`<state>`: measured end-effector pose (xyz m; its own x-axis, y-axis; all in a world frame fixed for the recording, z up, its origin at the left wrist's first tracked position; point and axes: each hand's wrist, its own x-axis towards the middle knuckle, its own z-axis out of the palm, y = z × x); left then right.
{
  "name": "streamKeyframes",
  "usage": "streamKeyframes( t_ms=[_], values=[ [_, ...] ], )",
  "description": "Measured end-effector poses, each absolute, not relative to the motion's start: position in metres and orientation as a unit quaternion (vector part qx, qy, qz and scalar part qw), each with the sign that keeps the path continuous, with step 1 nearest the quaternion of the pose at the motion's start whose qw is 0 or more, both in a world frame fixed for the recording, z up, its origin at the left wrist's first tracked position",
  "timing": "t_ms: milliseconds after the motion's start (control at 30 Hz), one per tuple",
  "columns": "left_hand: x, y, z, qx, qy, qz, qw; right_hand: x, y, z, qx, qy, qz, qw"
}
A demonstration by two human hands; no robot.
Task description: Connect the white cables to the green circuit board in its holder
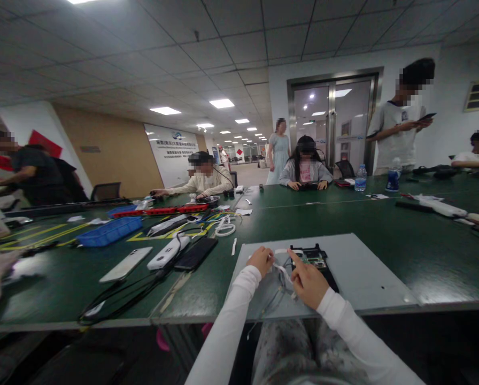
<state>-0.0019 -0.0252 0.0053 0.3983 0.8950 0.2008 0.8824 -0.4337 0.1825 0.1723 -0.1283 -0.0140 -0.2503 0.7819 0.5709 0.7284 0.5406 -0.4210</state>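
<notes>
Sleeves [228,321] below fore-and-aft black device [316,259]

The sleeves [227,323] are plain white, the panel [368,272] pale grey, the device [331,278] black with a green circuit board [316,260], the cables [282,274] mostly white; the trousers [283,347] look mottled grey, though shadow blurs their pattern; the tabletop [456,256] is dark green, its stripes [135,238] yellow, the tray [111,233] blue

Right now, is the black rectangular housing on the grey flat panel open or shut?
Open: the black housing exposes a green circuit board beside the right hand.
</notes>
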Motion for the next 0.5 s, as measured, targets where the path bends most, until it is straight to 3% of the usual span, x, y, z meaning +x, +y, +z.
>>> streamKeyframes(
  t_ms=[500],
  values=[
    [-0.0048,-0.0206,-0.0004,0.842,0.519,0.142,0.033,0.1724,-0.1284,-0.0140,-0.473,-0.785,0.045,0.396]
  ],
)
